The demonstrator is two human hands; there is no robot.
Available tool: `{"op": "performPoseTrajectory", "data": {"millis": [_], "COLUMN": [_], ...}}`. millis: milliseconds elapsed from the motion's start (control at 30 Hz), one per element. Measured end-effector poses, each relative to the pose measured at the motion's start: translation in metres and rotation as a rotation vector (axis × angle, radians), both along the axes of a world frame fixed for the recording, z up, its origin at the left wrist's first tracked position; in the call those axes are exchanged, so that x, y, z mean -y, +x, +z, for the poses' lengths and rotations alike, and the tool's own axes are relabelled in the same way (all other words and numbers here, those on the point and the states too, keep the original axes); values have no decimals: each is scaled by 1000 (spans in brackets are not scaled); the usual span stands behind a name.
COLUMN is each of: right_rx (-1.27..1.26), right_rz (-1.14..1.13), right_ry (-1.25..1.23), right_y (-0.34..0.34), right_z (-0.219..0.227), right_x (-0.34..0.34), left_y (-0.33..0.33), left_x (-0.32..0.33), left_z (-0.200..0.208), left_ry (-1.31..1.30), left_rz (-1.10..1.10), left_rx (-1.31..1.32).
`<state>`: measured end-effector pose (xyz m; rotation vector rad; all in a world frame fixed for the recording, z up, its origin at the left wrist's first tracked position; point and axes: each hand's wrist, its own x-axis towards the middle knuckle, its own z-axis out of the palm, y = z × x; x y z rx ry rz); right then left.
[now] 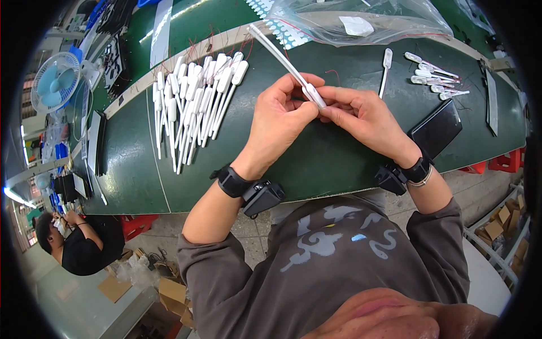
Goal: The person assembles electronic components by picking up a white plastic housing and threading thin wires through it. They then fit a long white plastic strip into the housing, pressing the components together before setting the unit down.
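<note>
Above the green worktop (339,161), both my hands grip one slim white plastic wand (276,53). Its long stem slants up and away to the left, and its wider oval end lies between my fingers. My left hand (279,116) is closed round the wand near that wide end. Thumb and fingers of my right hand (367,121) pinch the same end, partly hiding it. A thin red wire curls on the worktop just beyond my right fingers. A single white wand (386,70) lies to the right of my hands.
A large pile of white wands (195,96) with thin red wires lies to the left. At the right are several smaller white pieces (432,73) and a black flat object (437,130). A clear plastic bag (361,25) lies at the back. Another person (84,243) sits far left.
</note>
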<state>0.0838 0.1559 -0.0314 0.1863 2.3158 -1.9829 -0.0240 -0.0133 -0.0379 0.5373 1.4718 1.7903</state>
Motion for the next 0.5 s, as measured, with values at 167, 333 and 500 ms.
{"op": "performPoseTrajectory", "data": {"millis": [167, 333, 500], "right_rx": [-41, -142, -115], "right_rz": [15, -39, -80], "right_ry": [156, 22, -98], "right_y": [12, 14, 9], "right_z": [0, -5, -1], "right_x": [-2, 7, 6], "left_y": [12, 14, 10], "left_x": [-3, 1, 4], "left_z": [-13, -19, -13], "left_ry": [23, 27, 57], "left_rz": [16, -32, -48], "left_rx": [31, 22, 62]}}
